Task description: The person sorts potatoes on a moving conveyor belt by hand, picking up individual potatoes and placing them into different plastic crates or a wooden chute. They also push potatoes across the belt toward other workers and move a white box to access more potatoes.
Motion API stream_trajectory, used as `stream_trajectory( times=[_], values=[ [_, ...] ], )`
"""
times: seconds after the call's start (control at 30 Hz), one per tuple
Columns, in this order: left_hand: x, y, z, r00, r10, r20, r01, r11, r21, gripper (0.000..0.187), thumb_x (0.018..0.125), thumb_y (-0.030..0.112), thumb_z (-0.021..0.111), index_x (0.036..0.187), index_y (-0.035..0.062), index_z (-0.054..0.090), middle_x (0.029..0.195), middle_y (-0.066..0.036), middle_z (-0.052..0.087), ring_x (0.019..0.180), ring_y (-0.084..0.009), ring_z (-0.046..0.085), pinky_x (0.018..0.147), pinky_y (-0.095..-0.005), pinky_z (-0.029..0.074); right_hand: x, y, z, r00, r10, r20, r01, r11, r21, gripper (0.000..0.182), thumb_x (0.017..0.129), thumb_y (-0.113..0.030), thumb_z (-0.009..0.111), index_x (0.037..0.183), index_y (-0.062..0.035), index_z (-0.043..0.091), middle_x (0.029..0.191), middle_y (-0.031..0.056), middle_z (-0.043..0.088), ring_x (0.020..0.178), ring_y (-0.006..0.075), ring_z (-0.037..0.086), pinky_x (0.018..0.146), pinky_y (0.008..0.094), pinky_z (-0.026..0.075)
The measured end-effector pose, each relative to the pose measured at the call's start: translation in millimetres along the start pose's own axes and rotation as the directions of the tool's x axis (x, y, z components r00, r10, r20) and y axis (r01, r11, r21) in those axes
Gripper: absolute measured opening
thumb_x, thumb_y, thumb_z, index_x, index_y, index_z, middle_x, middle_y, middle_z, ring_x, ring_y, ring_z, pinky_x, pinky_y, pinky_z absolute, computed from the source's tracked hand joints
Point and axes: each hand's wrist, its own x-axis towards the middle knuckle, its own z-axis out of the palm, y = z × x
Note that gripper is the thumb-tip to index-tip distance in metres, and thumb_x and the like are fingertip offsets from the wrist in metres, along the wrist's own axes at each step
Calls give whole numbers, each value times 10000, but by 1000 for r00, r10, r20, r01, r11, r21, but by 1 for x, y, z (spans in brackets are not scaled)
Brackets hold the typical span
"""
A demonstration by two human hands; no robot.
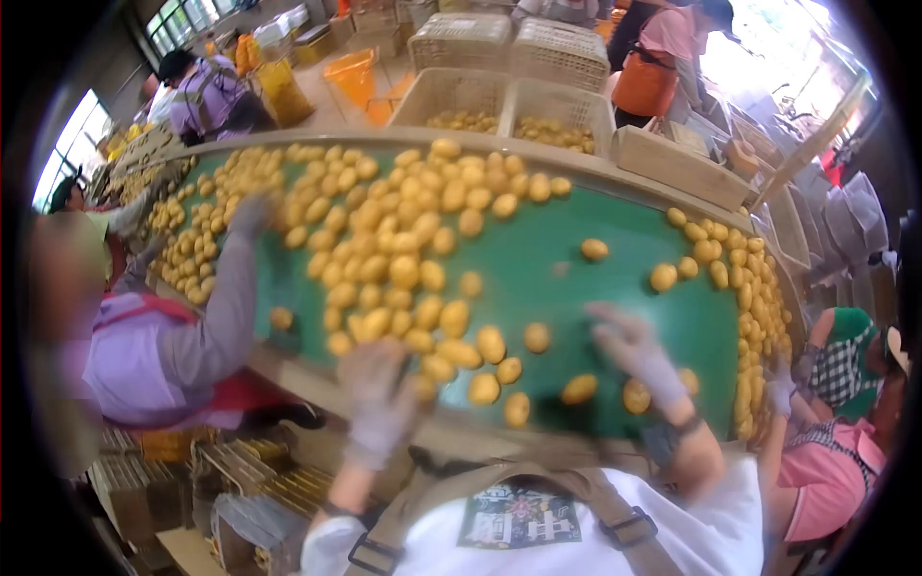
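Yellow, potato-like tubers (404, 273) crowd a green belt (528, 245), heaped thickest at its middle and left, with a second bank (751, 307) along the right edge. Each looks firm, fairly light and smooth-skinned, likely to roll and perhaps to bruise if dropped; the surest hold is probably around the broad middle, thumb opposite fingers.

At the heap's near edge, the gloved left hand (377, 398) reaches among the tubers; blur hides whether it grips one, so its hold cannot be told. The gloved right hand (634, 353) hangs over sparser belt, fingers extended and apparently holding nothing.

The main heap is too dense to count. Three loose tubers (579, 389) lie on the near side of the right hand; beyond it, one lone tuber (594, 250) sits toward the belt's far side, with a pair (663, 277) to its right.

Past the far rail (639, 178) stand two open crates (461, 88) with tubers inside, and two pale crates (461, 31) behind them. At least six other people are in view, among them one in lavender (144, 360) at left, one in an orange apron (642, 91) behind the belt, and one in pink (821, 475) at right.
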Motion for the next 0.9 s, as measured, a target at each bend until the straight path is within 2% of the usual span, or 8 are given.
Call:
stream_trajectory(
  times=[0.13, 0.23, 0.27, 0.37, 0.5, 0.63, 0.8, 0.9],
  values=[
    [31, 53, 46, 846, 468, 256, -439, 883, -165, 419, 798, 303, 719, 1190, 158, 693, 1366, -126, 584, 1275, -372, 505, 1068, -559, 360, -83, 52, -44, 847, -176, -502, -265, 679, -685, 474, 906, -203, 694, 1351, -55, 621, 1324, 199, 626, 1209, 368, 594, 1033, 432, 480],
    [47, 62, 70, 759, 561, 330, -551, 824, -135, 380, 767, 327, 725, 1130, 215, 710, 1392, -102, 580, 1295, -376, 505, 1045, -589, 355, -105, 59, -46, 906, 159, -392, -358, 781, -512, 507, 886, -252, 719, 1347, -65, 622, 1334, 208, 609, 1221, 386, 576, 1047, 460, 458],
    [56, 58, 71, 748, 554, 366, -551, 825, -122, 358, 762, 330, 722, 1105, 228, 714, 1402, -94, 577, 1322, -377, 492, 1047, -599, 348, -108, 64, -30, 910, -72, -408, -225, 740, -634, 478, 874, -312, 742, 1284, -86, 645, 1163, 204, 671, 1075, 391, 629, 937, 492, 504],
    [77, 31, 63, 744, 480, 465, -510, 857, -69, 300, 755, 320, 703, 1043, 235, 719, 1418, -65, 577, 1397, -381, 437, 1074, -618, 320, -87, 34, -2, 944, -99, -314, -164, 686, -709, 419, 884, -284, 731, 1241, -72, 671, 1164, 195, 672, 1066, 380, 634, 904, 468, 523],
    [81, -16, 50, 770, 452, 450, -548, 829, 106, 253, 750, 277, 688, 996, 231, 729, 1414, -56, 582, 1426, -401, 402, 1101, -629, 295, -22, -8, 10, 991, -34, -133, 9, 984, -180, 366, 894, -230, 689, 1222, -69, 675, 1174, 180, 668, 1081, 374, 625, 888, 447, 529],
    [85, -69, 24, 898, 103, 427, -256, 913, 318, 321, 742, 222, 704, 1062, 205, 721, 1344, -133, 590, 1434, -444, 379, 1184, -645, 227, 84, 22, -13, 868, -487, -95, 335, 717, -611, 347, 904, -161, 627, 1235, -62, 655, 1180, 201, 648, 1054, 384, 635, 864, 469, 523],
    [67, -105, -24, 919, -326, 222, 128, 780, 613, 429, 818, 252, 716, 1238, 166, 708, 1439, -198, 538, 1408, -455, 414, 1168, -564, 315, 209, 9, -30, 927, -358, -113, 196, 718, -668, 372, 953, -235, 569, 1281, -68, 620, 1226, 237, 651, 1213, 398, 592, 1014, 463, 470],
    [30, -105, -14, 964, -190, 185, 165, 976, 140, 497, 857, 243, 701, 1337, 121, 652, 1467, -258, 502, 1357, -461, 473, 1137, -527, 382, 230, 23, -15, 976, -187, -111, 77, 776, -626, 476, 933, -190, 572, 1393, -69, 548, 1259, 220, 624, 1163, 406, 597, 1029, 489, 460]
  ],
)
